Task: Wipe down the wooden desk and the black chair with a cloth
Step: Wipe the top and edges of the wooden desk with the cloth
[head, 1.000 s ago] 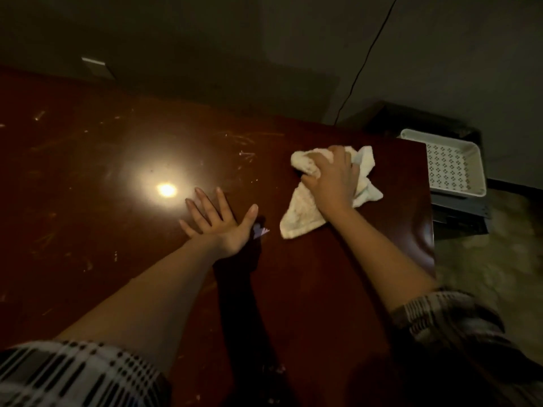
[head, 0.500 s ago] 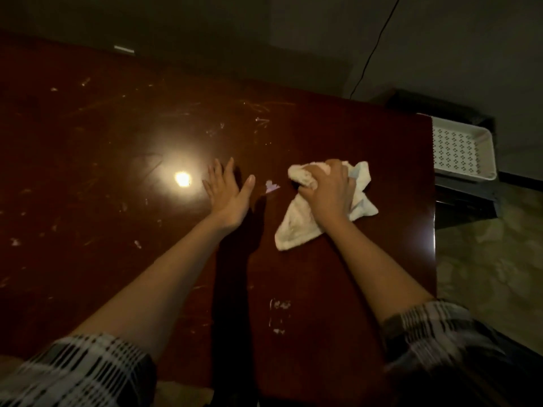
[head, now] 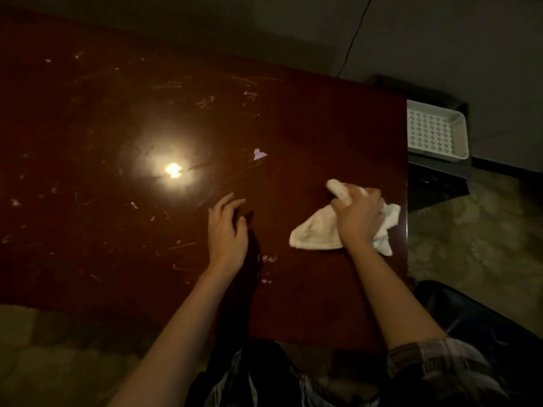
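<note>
While the right hand (head: pixel 360 220) grips the bunched white cloth (head: pixel 317 230) near the table's (head: pixel 308 118) right edge, the cloth's long axis runs from eight o'clock to two o'clock. The left hand (head: pixel 226 230) rests at its nine o'clock, fingers loosely spread on the wood. No writing is legible.

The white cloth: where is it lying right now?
In the head view, the white cloth lies under the right hand near the wooden desk's right edge.

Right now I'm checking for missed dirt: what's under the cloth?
The cloth lies on the desk, gripped by the right hand. Any dirt beneath it is covered.
</note>
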